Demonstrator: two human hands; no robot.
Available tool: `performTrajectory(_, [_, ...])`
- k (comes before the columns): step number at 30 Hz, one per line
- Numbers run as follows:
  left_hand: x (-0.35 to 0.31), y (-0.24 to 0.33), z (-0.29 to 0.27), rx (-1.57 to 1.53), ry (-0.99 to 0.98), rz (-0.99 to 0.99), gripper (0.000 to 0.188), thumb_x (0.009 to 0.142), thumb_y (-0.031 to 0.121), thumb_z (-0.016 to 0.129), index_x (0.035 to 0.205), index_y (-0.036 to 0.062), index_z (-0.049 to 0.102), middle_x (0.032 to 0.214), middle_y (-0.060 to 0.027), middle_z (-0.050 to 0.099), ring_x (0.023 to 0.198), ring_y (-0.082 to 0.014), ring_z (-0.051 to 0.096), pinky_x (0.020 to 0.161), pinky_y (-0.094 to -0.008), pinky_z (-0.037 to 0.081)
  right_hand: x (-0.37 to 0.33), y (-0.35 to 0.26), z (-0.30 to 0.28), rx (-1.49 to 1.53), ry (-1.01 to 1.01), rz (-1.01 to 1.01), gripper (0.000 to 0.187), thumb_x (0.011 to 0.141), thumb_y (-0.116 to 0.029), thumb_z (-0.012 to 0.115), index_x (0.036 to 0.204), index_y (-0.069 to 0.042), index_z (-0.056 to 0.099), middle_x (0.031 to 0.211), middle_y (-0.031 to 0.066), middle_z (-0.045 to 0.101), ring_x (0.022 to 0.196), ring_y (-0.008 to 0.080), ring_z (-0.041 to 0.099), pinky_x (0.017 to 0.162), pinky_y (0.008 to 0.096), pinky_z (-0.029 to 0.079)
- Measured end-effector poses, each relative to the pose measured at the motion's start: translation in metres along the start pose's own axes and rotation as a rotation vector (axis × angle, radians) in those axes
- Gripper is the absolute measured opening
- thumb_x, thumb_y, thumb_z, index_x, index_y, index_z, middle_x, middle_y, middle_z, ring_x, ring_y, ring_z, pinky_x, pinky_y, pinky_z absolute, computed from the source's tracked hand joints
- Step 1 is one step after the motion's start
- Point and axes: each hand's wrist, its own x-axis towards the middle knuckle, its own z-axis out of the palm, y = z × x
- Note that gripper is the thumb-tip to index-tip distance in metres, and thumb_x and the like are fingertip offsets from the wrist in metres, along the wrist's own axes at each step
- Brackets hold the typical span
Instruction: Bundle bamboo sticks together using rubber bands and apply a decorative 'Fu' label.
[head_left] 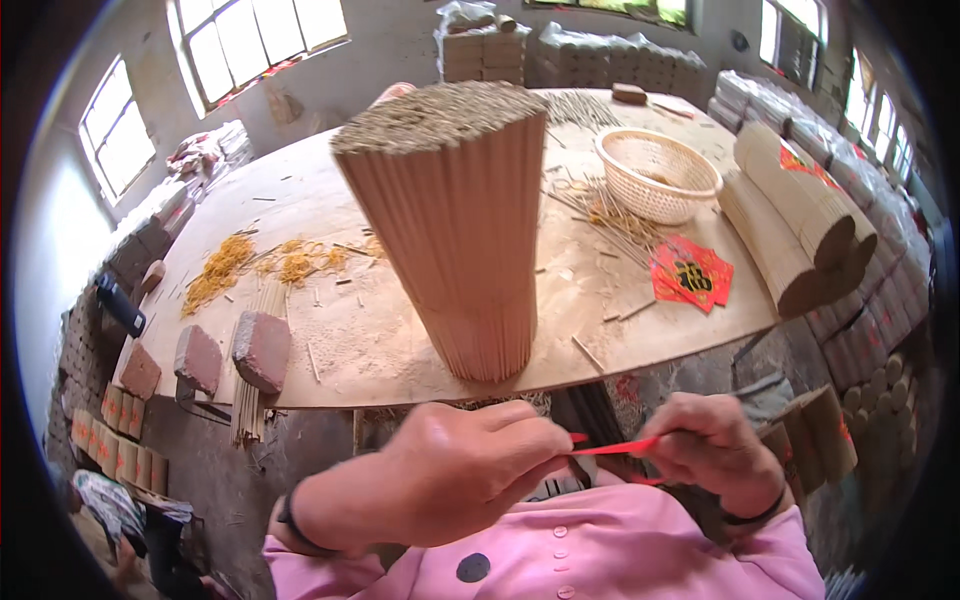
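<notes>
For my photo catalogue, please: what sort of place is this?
Probably an incense-stick workshop: a tall stick bundle stands on the worktable near yellow rubber bands, with plastic-covered stacks behind.

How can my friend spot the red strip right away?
Find the big table, then look below its near edge in the picture. There, stretched between the left hand and right hand, is the red strip. It's narrow, unlike the broad red cards on the table.

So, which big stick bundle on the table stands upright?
The middle bundle, near the table's front edge: it stands on end, while the bundles at the right lie on their sides.
</notes>
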Motion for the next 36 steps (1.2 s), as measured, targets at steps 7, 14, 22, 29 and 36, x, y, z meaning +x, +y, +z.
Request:
performTrajectory(7, [0.017, 0.007, -0.13, 0.781, 0.496, 0.032, 0.005, 0.08, 0.001, 0.065, 0.084, 0.0031, 0.063, 0.07, -0.0102, 0.06, 0.059, -0.0226, 0.059, 0.055, -0.0328, 0.047, 0.072, -0.058, -0.058, -0.39, 0.748, -0.25, 0.03, 0.099, -0.028, 0.048, 0.082, -0.006, 0.059, 0.06, -0.0023, 0.053, 0.046, 0.0027, 0.043, 0.041, 0.02, 0.029])
performTrajectory(14, [0.063, -0.102, -0.209, 1.166, 0.586, -0.244, 0.012, 0.089, 0.013, 0.057, 0.086, 0.0023, 0.062, 0.076, -0.0197, 0.062, 0.07, -0.0322, 0.062, 0.065, -0.0402, 0.047, 0.233, -0.04, -0.144, -0.646, 0.561, -0.389, 0.015, 0.091, -0.014, 0.058, 0.088, 0.0, 0.062, 0.067, 0.0054, 0.062, 0.046, 0.0096, 0.054, 0.044, 0.0259, 0.047])
performTrajectory(22, [-0.049, -0.054, -0.084, 0.577, 0.822, -0.595, 0.008, 0.085, 0.003, 0.061, 0.093, 0.0053, 0.064, 0.067, -0.0104, 0.059, 0.059, -0.022, 0.063, 0.055, -0.0322, 0.051, 0.116, 0.012, -0.091, -0.558, 0.432, -0.165, 0.021, 0.089, -0.015, 0.065, 0.075, -0.001, 0.059, 0.061, 0.0004, 0.056, 0.054, 0.0053, 0.052, 0.048, 0.0224, 0.043])
performTrajectory(29, [0.011, -0.04, 0.001, 0.503, 0.504, -0.006, 0.018, 0.078, -0.002, 0.07, 0.093, 0.0033, 0.062, 0.075, -0.0079, 0.064, 0.067, -0.0189, 0.065, 0.057, -0.0294, 0.05, 0.089, 0.018, 0.029, -0.67, 0.24, -0.75, 0.021, 0.073, -0.006, 0.075, 0.09, -0.004, 0.064, 0.07, 0.0064, 0.058, 0.058, 0.0208, 0.059, 0.05, 0.0311, 0.047])
performTrajectory(36, [0.027, -0.04, 0.007, 0.572, 0.591, -0.071, 0.04, 0.069, 0.026, 0.084, 0.094, 0.0047, 0.061, 0.073, -0.0064, 0.058, 0.058, -0.0167, 0.057, 0.054, -0.0278, 0.048, 0.084, 0.003, 0.065, -0.372, 0.324, -0.927, 0.023, 0.07, -0.006, 0.077, 0.087, -0.003, 0.062, 0.066, 0.0055, 0.056, 0.051, 0.0194, 0.056, 0.044, 0.0316, 0.044])
